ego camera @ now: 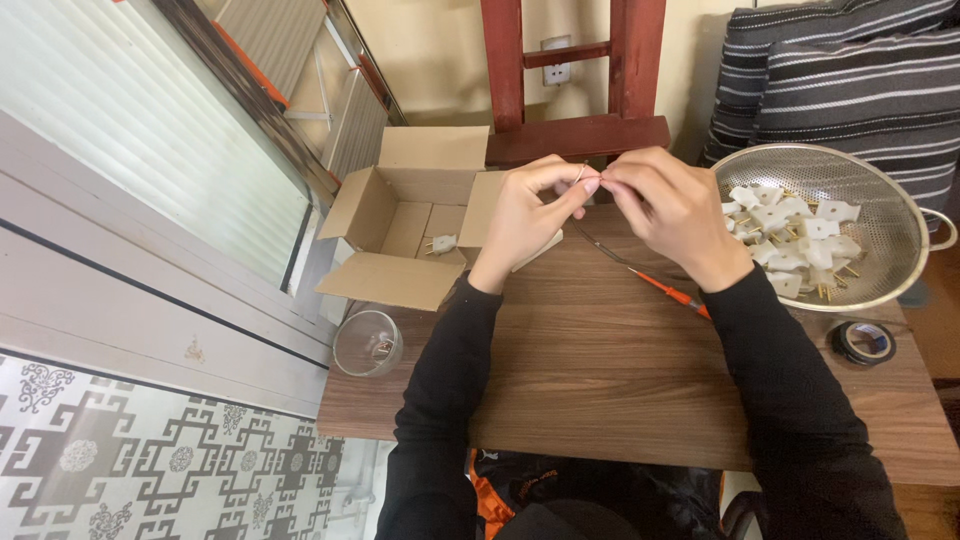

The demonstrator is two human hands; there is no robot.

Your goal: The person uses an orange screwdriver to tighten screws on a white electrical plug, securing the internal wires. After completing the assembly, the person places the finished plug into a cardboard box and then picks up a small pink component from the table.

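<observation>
I see both hands raised just above the dark wood-grain bench (600,380), fingertips meeting over its far edge. Left hand (525,215) and right hand (668,210) each have the grip closed, thumb & forefinger pinched together on a small thin metal piece (582,172) held between them; too small to say exactly what it is, looks like a pin or bit of wire. Held up at mid-air w/ both hands, prob. so the fingertips can work it from both ends and keep it in plain view. Under the right wrist an orange-handled screwdriver w/ slim metal shaft (655,285) lies diagonally on the bench, near enough to grab w/o reaching. To the right, a round steel mesh colander (895,215) sits at the bench corner, full of white plastic plug pieces w/ brass prongs (795,235), on the right-hand side as a supply heap, I'd judge. To the left, an open brown cardboard box (400,235) w/ flaps spread wide holds one white plug piece (443,243), apart from the heap; wide flaps make dropping in easy. A small clear glass cup (367,343) stands at the bench's left near corner w/ a few small brassy bits inside. A black tape roll (864,342) lies flat near the right edge, just below the colander. Black sleeves cover both forearms.
</observation>
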